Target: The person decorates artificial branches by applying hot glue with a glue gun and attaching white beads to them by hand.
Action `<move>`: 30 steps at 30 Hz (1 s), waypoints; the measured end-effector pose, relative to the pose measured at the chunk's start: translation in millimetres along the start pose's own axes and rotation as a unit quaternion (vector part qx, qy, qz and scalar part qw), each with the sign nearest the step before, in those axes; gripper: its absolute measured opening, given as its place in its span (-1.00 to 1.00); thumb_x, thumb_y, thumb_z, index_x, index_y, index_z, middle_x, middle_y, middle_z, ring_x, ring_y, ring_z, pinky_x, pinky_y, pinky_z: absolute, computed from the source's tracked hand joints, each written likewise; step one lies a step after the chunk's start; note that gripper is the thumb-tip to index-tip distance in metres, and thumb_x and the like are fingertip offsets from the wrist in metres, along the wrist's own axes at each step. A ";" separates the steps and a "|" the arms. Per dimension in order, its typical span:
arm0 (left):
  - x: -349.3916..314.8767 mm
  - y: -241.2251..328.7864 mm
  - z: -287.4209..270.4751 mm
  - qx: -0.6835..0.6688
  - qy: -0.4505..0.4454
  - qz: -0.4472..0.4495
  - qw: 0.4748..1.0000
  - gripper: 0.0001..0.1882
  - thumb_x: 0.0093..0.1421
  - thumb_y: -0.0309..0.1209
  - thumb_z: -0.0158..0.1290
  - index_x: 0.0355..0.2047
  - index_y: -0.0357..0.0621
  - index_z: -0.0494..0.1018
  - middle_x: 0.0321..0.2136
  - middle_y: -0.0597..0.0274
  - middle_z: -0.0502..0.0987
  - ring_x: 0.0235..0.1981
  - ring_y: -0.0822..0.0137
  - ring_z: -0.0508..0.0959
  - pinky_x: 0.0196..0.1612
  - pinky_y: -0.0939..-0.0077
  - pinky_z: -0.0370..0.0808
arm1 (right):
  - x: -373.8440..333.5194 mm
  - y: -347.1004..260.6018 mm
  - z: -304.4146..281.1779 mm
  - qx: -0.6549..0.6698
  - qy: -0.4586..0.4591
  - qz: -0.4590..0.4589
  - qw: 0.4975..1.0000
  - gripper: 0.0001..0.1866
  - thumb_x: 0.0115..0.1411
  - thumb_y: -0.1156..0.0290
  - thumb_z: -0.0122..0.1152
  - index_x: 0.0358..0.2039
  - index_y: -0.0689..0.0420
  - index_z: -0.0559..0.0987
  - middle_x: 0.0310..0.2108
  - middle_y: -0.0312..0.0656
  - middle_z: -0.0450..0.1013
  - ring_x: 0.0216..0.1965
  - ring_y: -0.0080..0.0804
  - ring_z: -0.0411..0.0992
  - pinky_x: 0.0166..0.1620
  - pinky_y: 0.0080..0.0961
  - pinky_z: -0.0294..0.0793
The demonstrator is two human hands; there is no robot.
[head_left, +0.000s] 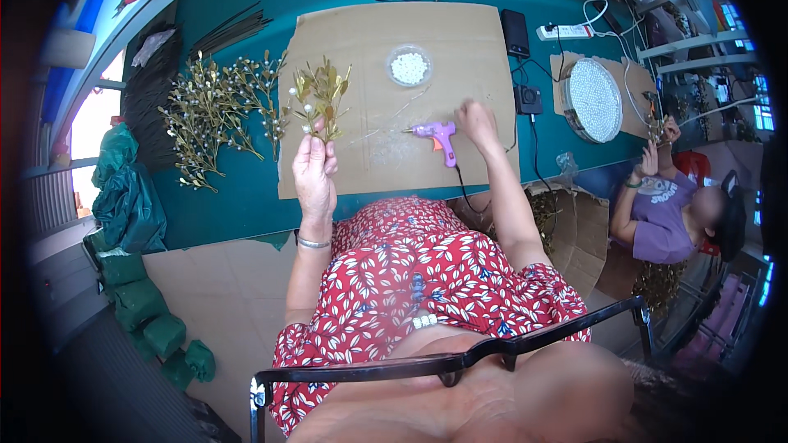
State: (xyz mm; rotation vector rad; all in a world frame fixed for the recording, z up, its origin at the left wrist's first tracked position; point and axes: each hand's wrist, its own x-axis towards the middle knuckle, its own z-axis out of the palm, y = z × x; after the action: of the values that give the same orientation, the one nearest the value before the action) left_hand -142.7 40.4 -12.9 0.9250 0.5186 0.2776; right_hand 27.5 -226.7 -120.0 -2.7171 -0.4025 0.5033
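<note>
My left hand point(314, 166) is closed round the stem of an artificial leafy sprig point(322, 97), holding it upright over the left part of a cardboard sheet point(369, 25). White beads show on the sprig's left side. My right hand point(478, 125) is curled above the cardboard's right side; whatever its fingers hold, if anything, is hidden. Just left of it lies a purple glue gun point(435, 133) with an orange trigger, its nozzle toward the left. Farther back on the cardboard stands a round clear dish of white beads point(409, 66). Thin glue strands streak the cardboard near the nozzle.
Several beaded sprigs point(205, 111) lie left of the cardboard, with dark stems point(234, 29) behind. A power bank point(515, 33), black box point(528, 99), power strip point(566, 31) and large tray of white beads point(593, 101) are at right. Another person point(669, 205) sits at far right.
</note>
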 end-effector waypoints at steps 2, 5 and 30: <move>1.1 -0.7 5.4 -0.012 0.008 -0.010 1.000 -0.62 0.31 -0.33 -0.14 0.06 -0.28 0.27 -0.51 0.36 0.33 -0.61 0.67 0.15 -0.59 0.87 0.10 | 42.6 -19.7 -1.9 0.070 0.111 -0.083 0.988 -0.86 0.01 0.45 0.11 -0.48 0.27 0.52 -0.48 0.18 0.43 -0.36 0.11 0.43 -0.29 -0.15 0.40; 1.6 1.9 12.0 -0.034 0.010 -0.020 0.999 -0.66 0.31 -0.34 -0.14 0.02 -0.25 0.31 -0.48 0.34 0.33 -0.60 0.67 0.16 -0.58 0.88 0.12 | 104.2 -45.2 7.5 0.047 0.089 -0.139 0.985 -0.86 -0.01 0.47 0.11 -0.44 0.25 0.55 -0.43 0.16 0.45 -0.31 0.08 0.44 -0.24 -0.16 0.42; 3.6 16.0 25.6 -0.109 -0.033 -0.047 0.992 -0.65 0.31 -0.34 -0.15 0.05 -0.22 0.27 -0.46 0.34 0.31 -0.58 0.63 0.16 -0.55 0.84 0.12 | 130.5 -59.3 39.1 0.127 0.017 -0.098 0.987 -0.88 0.05 0.51 0.13 -0.39 0.26 0.56 -0.34 -0.01 0.52 -0.37 -0.17 0.50 -0.31 -0.35 0.48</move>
State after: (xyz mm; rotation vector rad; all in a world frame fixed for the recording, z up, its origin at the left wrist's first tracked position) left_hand -126.1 33.7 11.7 0.6939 0.4591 0.2121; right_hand 116.9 -118.8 -169.5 -2.4076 -0.5491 0.4214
